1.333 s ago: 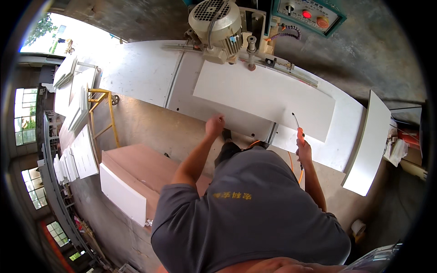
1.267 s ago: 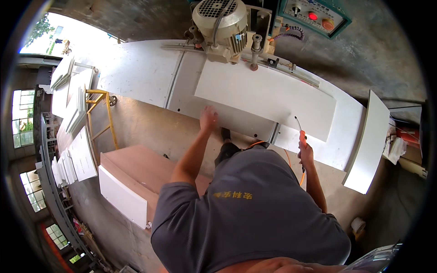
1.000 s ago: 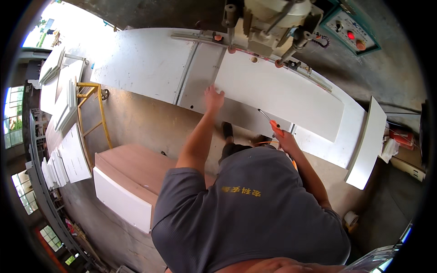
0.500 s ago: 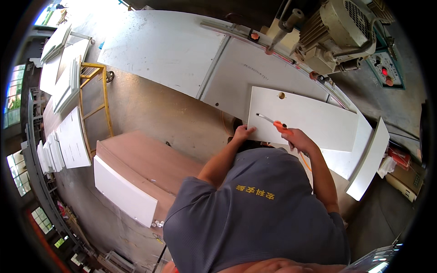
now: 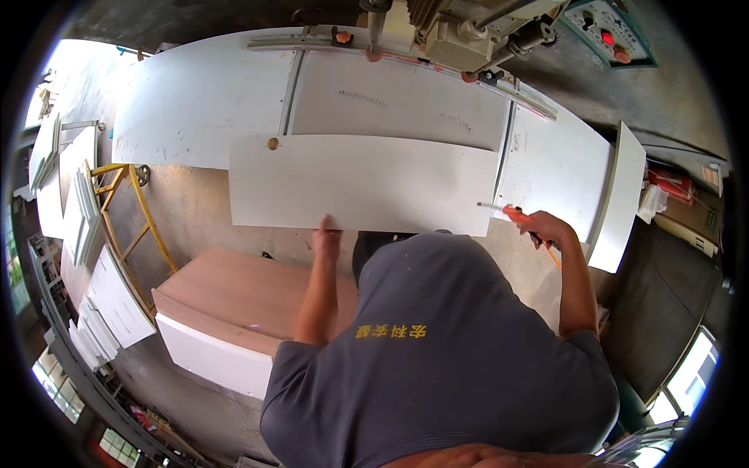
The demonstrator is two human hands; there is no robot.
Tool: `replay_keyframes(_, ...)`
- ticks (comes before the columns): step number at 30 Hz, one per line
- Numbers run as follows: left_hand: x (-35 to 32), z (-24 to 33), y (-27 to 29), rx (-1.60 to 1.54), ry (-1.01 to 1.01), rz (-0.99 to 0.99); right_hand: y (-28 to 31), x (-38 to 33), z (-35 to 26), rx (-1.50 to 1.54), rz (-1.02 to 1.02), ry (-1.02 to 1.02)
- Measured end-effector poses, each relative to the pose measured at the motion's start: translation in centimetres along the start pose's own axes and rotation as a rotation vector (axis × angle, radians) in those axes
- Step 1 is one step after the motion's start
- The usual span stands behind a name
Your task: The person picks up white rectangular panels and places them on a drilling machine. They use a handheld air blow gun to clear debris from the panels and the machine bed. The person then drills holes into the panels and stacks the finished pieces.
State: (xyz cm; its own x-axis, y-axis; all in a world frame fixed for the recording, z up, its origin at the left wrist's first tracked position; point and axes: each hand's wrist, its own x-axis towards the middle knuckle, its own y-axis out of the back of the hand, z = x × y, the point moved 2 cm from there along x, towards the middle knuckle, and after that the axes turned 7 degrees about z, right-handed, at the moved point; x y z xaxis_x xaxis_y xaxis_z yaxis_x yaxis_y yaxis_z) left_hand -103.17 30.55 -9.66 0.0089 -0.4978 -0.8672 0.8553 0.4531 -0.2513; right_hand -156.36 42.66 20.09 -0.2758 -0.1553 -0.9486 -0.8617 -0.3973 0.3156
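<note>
A long white panel (image 5: 359, 183) lies across the near part of the worktable, with a round hole near its far left corner. My left hand (image 5: 326, 240) grips its near edge, thumb on top and the other fingers underneath, partly hidden. In my right hand (image 5: 550, 228) is an orange air blow gun (image 5: 515, 213) with a thin metal nozzle. That nozzle points left, at the panel's right end. An orange hose (image 5: 555, 257) hangs below the hand.
A machine with a motor (image 5: 460, 35) stands over the table's far side, beside a control box (image 5: 608, 35). Another white board (image 5: 620, 199) stands at the right end. Brown boards (image 5: 250, 292) are stacked behind on the left, near a yellow trolley frame (image 5: 148, 218).
The panel has shifted left along the table, with my left hand at its near edge. The blow gun has gone from above the panel's left part to its right end. The view has turned.
</note>
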Motion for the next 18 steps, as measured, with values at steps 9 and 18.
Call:
replay_keyframes(9, -7.2, -1.7, -9.9, 0.428, -0.008, -0.021, -4.4, 3.8, -5.6, 0.468, 0.321, 0.349)
replay_keyframes(18, 1.4, 8.6, -16.4, 0.42, -0.147, -0.085, -6.7, 2.2, -4.7, 0.472, 0.439, 0.264)
